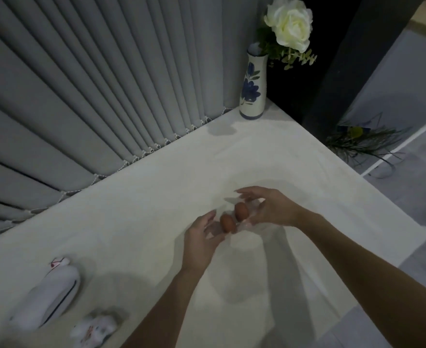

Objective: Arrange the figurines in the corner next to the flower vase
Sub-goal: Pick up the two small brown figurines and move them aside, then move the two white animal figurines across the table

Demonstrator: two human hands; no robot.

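Note:
A small figurine (241, 211) with two brown egg-shaped parts on a pale base sits between my hands over the middle of the white table (136, 202). My left hand (201, 237) touches its near side and my right hand (269, 207) cups its far side. The white vase with blue flowers (253, 84) stands in the far corner and holds a white rose (288, 21). A large white figurine (48, 295) lies at the near left. Beside it lies a smaller white figurine (94, 327) with red marks.
Grey vertical blinds (81, 84) run along the table's left back edge. The table's right edge drops to a grey floor, where a dark green plant (362, 144) lies. A dark pillar (345, 71) rises behind the corner.

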